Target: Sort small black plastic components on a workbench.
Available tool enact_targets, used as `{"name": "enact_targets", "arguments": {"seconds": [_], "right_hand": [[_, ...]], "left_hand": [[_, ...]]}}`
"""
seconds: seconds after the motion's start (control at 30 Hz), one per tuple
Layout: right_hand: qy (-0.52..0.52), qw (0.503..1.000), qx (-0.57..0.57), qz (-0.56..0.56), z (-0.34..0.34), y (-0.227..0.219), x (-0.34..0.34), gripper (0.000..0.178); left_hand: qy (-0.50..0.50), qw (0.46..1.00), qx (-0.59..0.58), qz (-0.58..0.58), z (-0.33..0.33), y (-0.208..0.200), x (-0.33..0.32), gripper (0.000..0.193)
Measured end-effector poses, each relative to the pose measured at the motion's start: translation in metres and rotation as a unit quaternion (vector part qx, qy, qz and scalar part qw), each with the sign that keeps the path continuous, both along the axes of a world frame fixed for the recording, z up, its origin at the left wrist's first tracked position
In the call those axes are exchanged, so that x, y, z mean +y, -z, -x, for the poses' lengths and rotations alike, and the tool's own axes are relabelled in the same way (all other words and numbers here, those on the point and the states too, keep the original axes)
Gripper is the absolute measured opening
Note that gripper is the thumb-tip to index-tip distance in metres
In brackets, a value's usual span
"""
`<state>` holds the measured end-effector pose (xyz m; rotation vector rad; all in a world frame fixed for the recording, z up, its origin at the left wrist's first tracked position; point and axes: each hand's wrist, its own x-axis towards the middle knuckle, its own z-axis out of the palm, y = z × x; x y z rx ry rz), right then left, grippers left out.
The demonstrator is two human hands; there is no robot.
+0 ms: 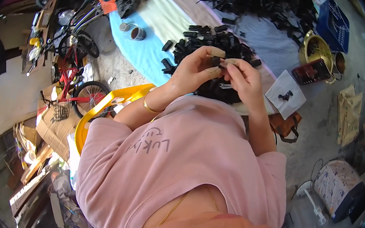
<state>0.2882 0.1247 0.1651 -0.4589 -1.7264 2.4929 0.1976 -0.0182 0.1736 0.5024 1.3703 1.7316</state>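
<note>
Above the near part of a heap of small black parts (pixel 221 41), my two hands meet with fingertips almost touching. My left hand (pixel 192 72) pinches a small black piece (pixel 216 62) between thumb and fingers. Close against it, my right hand (pixel 244 78) has thumb and finger pressed together; what lies between them is too small to make out. Beige coverings sit on several fingertips. The heap rests on a striped cloth (pixel 153 17). To the right, a few black pieces (pixel 286 96) lie on a white sheet of paper (pixel 296 105).
Another black heap (pixel 259 5) spreads at the far side. A phone (pixel 311 72) leans by a gold pot (pixel 317 46), with a blue crate (pixel 334 25) behind. A small cup (pixel 138 34) stands at left. A yellow chair (pixel 82 133) and red bicycle (pixel 68 77) are left of me.
</note>
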Motion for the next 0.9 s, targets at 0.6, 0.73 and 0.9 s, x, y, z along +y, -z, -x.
{"name": "enact_targets", "arguments": {"seconds": [0.6, 0.73, 0.9], "right_hand": [[-0.030, 0.988, -0.023, -0.152, 0.012, 0.020, -0.012, 0.016], [-0.092, 0.976, -0.016, -0.199, 0.022, 0.042, -0.002, 0.017], [-0.151, 0.962, -0.155, -0.165, 0.080, 0.043, 0.050, 0.024]], "left_hand": [[-0.127, 0.953, 0.264, 0.079, -0.008, 0.017, -0.002, 0.019], [-0.057, 0.925, 0.346, 0.145, 0.004, 0.024, -0.006, 0.023], [-0.119, 0.904, 0.354, 0.210, 0.012, 0.026, -0.005, 0.049]]}}
